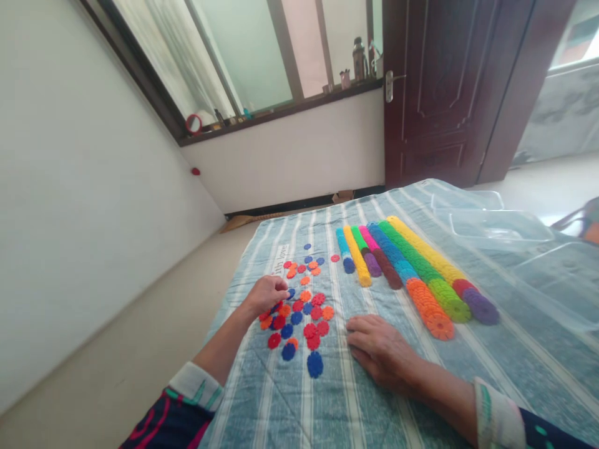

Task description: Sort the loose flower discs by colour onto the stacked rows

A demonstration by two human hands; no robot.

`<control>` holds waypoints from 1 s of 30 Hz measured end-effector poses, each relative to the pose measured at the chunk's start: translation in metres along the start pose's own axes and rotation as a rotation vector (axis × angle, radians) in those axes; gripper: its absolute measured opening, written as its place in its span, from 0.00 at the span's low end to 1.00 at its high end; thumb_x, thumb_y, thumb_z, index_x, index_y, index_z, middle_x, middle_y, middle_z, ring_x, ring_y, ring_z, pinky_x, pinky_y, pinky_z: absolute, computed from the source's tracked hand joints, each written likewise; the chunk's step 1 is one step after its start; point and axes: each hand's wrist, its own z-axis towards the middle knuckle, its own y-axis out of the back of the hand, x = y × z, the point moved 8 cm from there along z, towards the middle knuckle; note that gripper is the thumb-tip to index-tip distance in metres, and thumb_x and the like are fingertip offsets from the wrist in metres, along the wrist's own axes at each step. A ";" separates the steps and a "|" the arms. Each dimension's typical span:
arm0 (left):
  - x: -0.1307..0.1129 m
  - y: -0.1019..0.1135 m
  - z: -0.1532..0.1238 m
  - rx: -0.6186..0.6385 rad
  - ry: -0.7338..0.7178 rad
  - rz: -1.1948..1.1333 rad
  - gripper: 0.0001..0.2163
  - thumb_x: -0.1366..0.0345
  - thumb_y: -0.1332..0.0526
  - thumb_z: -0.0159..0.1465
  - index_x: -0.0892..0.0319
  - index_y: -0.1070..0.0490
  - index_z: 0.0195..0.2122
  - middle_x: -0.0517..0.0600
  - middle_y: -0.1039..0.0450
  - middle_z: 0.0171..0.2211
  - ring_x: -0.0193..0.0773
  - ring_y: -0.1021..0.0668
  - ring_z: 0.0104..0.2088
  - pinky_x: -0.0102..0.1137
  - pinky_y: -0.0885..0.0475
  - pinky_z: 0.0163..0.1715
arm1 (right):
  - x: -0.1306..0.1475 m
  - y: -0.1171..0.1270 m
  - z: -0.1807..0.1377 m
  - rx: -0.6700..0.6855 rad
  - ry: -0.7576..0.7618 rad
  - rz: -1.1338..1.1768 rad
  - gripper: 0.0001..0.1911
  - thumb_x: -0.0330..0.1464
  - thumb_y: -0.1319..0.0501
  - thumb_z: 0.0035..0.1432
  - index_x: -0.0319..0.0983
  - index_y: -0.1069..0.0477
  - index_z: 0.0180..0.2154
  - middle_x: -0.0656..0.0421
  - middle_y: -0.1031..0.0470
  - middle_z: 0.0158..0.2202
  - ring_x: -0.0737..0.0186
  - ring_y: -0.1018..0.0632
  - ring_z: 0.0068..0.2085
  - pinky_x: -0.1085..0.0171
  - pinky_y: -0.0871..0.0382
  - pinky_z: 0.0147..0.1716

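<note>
My left hand point(267, 295) is over the left part of a loose scatter of notched plastic discs, its fingers pinched together at a blue disc point(291, 293). Around and below it lie red discs point(310, 330), orange discs point(328, 313) and more blue ones, some overlapping. A small stack of blue discs point(315, 365) lies nearest to me. Resting on the striped cloth point(327, 405) to the right of the scatter is my right hand point(381, 350), fingers loosely stretched out and holding nothing. Beyond it, discs sorted by colour lie in long overlapping rows point(412, 252).
Clear plastic boxes point(500, 227) stand at the right side of the cloth-covered surface. A dark red door point(440, 93) and a window ledge point(290, 109) with a flask point(359, 59) are behind. The surface's left edge drops to the floor point(116, 362).
</note>
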 end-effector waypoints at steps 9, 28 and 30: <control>0.010 -0.013 0.007 -0.024 0.063 0.042 0.11 0.62 0.35 0.45 0.60 0.22 0.29 0.43 0.29 0.19 0.36 0.27 0.25 0.28 0.37 0.27 | -0.001 0.001 0.001 0.015 -0.009 -0.012 0.08 0.26 0.44 0.63 0.38 0.29 0.33 0.55 0.25 0.40 0.56 0.26 0.43 0.57 0.34 0.44; 0.014 -0.012 0.009 0.102 0.154 -0.281 0.09 0.64 0.35 0.39 0.58 0.36 0.19 0.41 0.36 0.12 0.31 0.34 0.17 0.27 0.39 0.20 | 0.001 0.002 0.002 0.017 -0.008 -0.028 0.08 0.26 0.44 0.63 0.39 0.30 0.31 0.55 0.26 0.39 0.57 0.27 0.43 0.58 0.34 0.44; 0.014 -0.010 0.011 0.117 0.159 -0.287 0.09 0.64 0.36 0.40 0.58 0.36 0.19 0.41 0.35 0.13 0.31 0.32 0.17 0.27 0.38 0.20 | 0.000 0.002 0.002 0.026 -0.016 -0.028 0.08 0.26 0.44 0.63 0.38 0.30 0.31 0.55 0.26 0.39 0.57 0.26 0.43 0.58 0.34 0.44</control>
